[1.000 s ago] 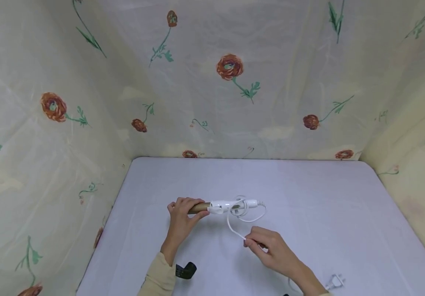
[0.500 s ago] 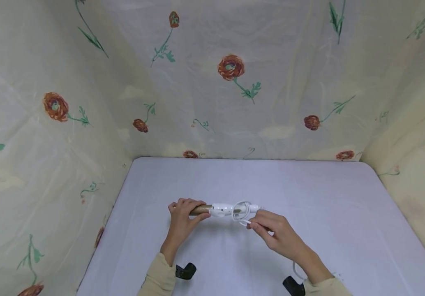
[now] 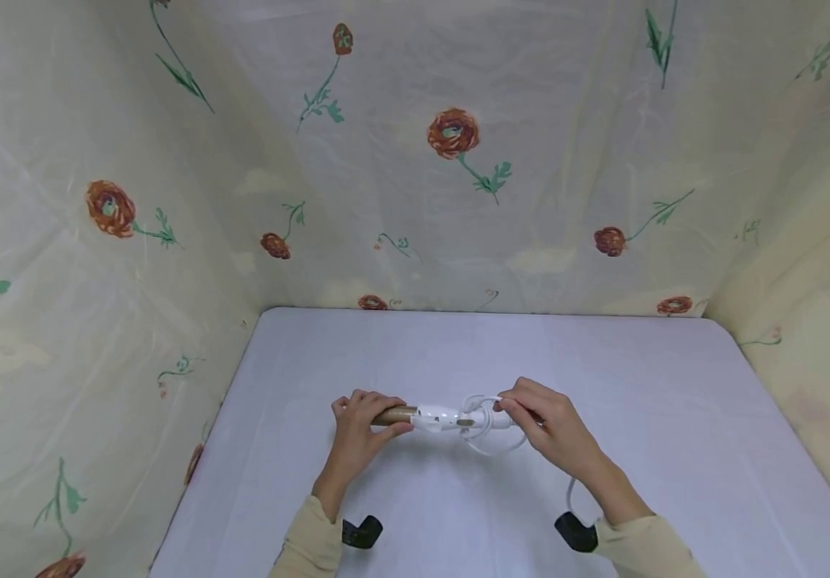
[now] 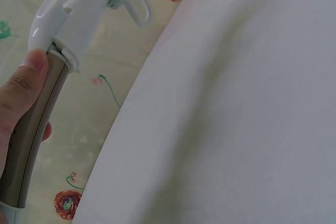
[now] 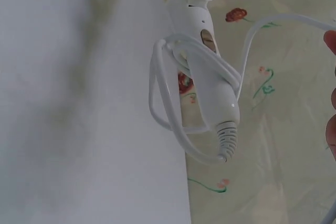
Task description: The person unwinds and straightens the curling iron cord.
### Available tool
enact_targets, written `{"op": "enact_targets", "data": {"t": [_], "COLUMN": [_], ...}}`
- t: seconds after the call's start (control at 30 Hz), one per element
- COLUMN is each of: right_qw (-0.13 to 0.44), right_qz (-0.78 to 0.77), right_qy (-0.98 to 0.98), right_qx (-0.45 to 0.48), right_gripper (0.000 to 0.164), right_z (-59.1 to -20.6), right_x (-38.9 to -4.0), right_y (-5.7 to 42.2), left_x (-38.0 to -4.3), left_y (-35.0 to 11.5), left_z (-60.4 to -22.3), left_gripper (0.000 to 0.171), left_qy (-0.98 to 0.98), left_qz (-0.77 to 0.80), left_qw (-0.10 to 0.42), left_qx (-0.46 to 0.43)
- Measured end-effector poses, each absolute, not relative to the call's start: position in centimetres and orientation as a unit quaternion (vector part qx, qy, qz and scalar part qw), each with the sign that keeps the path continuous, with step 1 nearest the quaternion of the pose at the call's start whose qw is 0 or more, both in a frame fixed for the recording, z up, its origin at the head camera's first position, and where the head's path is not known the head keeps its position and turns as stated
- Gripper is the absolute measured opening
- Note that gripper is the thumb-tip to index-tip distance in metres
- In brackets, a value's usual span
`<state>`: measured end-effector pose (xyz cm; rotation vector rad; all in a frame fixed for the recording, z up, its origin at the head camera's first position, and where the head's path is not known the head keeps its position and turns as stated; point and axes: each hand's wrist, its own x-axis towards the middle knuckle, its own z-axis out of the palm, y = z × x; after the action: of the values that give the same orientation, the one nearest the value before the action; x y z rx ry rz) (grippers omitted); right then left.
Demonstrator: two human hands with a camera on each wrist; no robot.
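Note:
A curling iron point(image 3: 435, 418) with a white handle and a gold-brown barrel point(image 4: 32, 140) is held level above the table. My left hand point(image 3: 357, 433) grips it by the barrel, thumb point(image 4: 25, 85) along one side close to the clamp lever. Several loose loops of white cord point(image 5: 167, 90) circle the handle, starting from the ribbed strain relief point(image 5: 227, 139) at its end. My right hand point(image 3: 558, 429), at the handle's cord end, pinches a length of this cord between thumb and fingers. From there the cord trails down by the right wrist.
The white table point(image 3: 400, 345) spreads below both hands. Flower-printed cloth point(image 3: 386, 177) hangs behind it and along both sides. Black camera mounts point(image 3: 362, 531) sit at the wrists.
My right hand has moved up and away from the front edge to the handle's end, bringing the cord around the handle. The left hand keeps its grip. The plug has become hidden.

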<state>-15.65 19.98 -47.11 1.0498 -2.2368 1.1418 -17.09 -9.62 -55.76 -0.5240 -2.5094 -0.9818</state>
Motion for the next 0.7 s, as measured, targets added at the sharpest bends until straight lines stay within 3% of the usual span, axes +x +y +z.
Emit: {"op": "enact_targets", "data": {"t": [0.7], "right_qw": [0.22], "right_qz": [0.367], "right_qy": [-0.867], "right_qx": [0.256], "right_gripper": [0.013], "right_z": [-48.8], "right_x": [-18.1], "right_y": [20.9], "left_x": [-16.6], "left_y": [-10.3], "left_z": [-56.1], "left_gripper": [0.036], "left_qy": [-0.884], "left_qz": [-0.392], "left_qw": [0.129], "left_qx": [-0.219]}}
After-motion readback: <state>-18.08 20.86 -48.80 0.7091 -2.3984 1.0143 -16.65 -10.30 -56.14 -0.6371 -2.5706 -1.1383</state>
